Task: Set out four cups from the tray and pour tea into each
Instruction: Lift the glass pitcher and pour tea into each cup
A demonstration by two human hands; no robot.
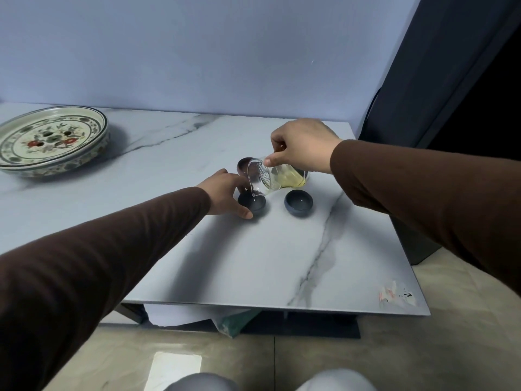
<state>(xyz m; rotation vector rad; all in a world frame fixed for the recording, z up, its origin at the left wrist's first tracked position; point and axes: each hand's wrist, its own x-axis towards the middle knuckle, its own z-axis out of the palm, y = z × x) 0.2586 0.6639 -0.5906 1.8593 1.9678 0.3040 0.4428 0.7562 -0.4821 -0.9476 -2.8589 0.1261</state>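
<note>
Now I'm tipping the glass pitcher (277, 176) gripped in my right hand (303, 146) over the cup (253, 204) my left hand (225, 193) is clasping, with the cup at three o'clock (298, 203) seemingly needing tea next.

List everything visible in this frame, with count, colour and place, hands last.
Table: one, white marble-look top, grey veins, fills the centre.
Tray: one, cream with floral pattern, far left of the table, nothing visible in it.
Cups: three visible, dark; two near, one behind the pitcher; a fourth cannot be seen.
Glass pitcher: one, clear, yellowish tea, tipped over the near-left cup.
Left hand: steadies the near-left cup.
Right hand: holds the pitcher.
</note>
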